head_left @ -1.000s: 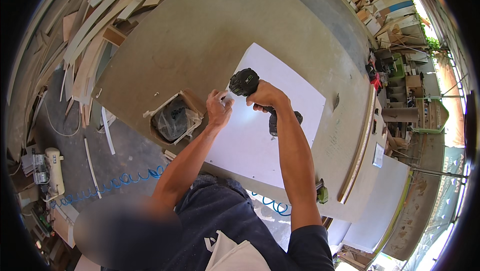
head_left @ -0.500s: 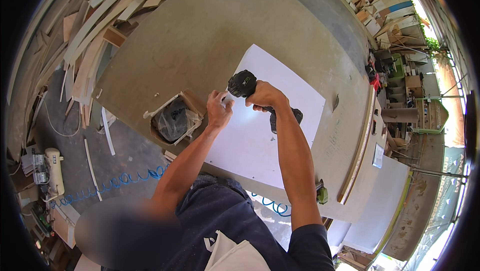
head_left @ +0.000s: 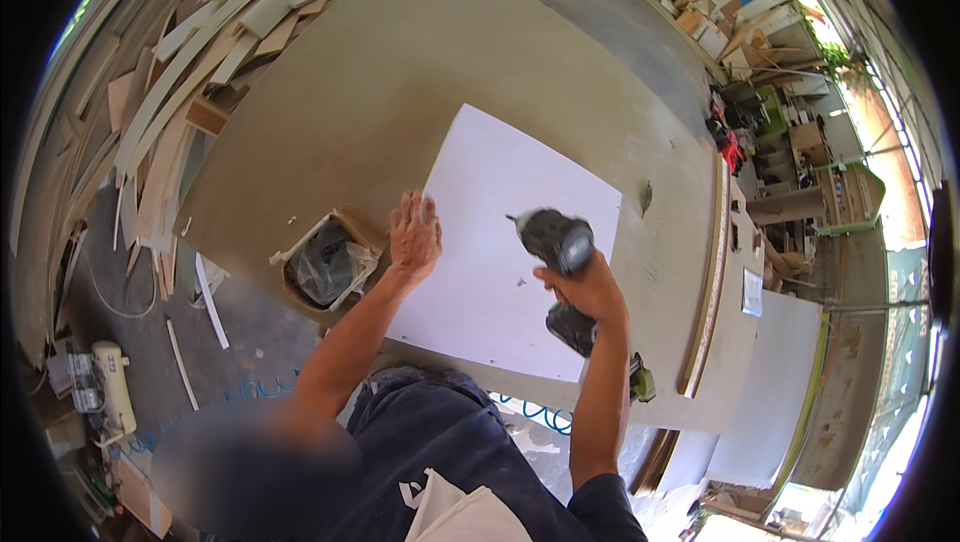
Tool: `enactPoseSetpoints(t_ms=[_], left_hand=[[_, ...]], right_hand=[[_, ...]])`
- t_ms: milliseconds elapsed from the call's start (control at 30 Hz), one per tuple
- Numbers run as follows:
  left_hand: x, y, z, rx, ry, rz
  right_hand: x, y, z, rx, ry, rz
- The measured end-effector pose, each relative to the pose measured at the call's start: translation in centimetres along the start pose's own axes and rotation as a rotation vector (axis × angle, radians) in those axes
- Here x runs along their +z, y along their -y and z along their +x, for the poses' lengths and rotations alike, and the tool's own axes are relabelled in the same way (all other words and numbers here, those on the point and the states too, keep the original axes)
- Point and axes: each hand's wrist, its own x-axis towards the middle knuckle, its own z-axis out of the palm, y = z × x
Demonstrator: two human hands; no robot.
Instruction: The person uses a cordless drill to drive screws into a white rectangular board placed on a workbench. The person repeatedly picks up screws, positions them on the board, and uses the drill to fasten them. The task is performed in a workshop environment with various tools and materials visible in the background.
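My right hand (head_left: 590,289) grips a black cordless drill (head_left: 553,238), held above the white panel (head_left: 490,177). The drill's narrow bit points up and left, apart from the panel's surface. My left hand (head_left: 415,240) lies with fingers stretched out along the panel's left edge and holds nothing. The panel rests on a large brown worktable (head_left: 330,107); a small dark mark shows near its middle. Beside my left hand stands an open cardboard box (head_left: 372,232) lined with clear plastic, with something dark inside it.
Offcuts of wood (head_left: 215,27) pile up at the far left, and more scraps (head_left: 705,2) lie at the far right. A long strip of board (head_left: 708,282) lies along the table's right side. A green-and-black tool (head_left: 641,382) sits at the near edge. Blue coiled hose (head_left: 540,414) hangs below.
My right hand has drawn the drill back to the right, away from the panel's left edge. My left hand has gone from curled fingers to flat, stretched ones.
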Motion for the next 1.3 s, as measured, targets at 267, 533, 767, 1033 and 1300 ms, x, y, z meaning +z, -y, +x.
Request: enactPoseSetpoints(t_ms=[267,533,767,1033,1300], left_hand=[[0.3,-11.2,-5.4,0.328,0.281,-0.523],[5.4,-14.1,-5.6,0.376,0.185,-0.469],[-2.2,-13.8,-7.1,-0.318,0.892,-1.454],[-7.4,-7.0,-10.6,-0.644,0.882,-2.064],[-9.4,-4.0,-8.5,-0.702,0.806,-2.062]], right_hand=[[0.9,-11.3,-12.4,0.168,-0.253,0.229],[4.8,-14.3,-19.1,0.229,-0.308,0.416],[7.5,-14.4,-19.5,0.246,-0.266,0.279],[9.3,-9.7,-16.6,-0.096,-0.184,0.248],[10.2,-7.3,-13.4,-0.102,-0.013,0.170]])
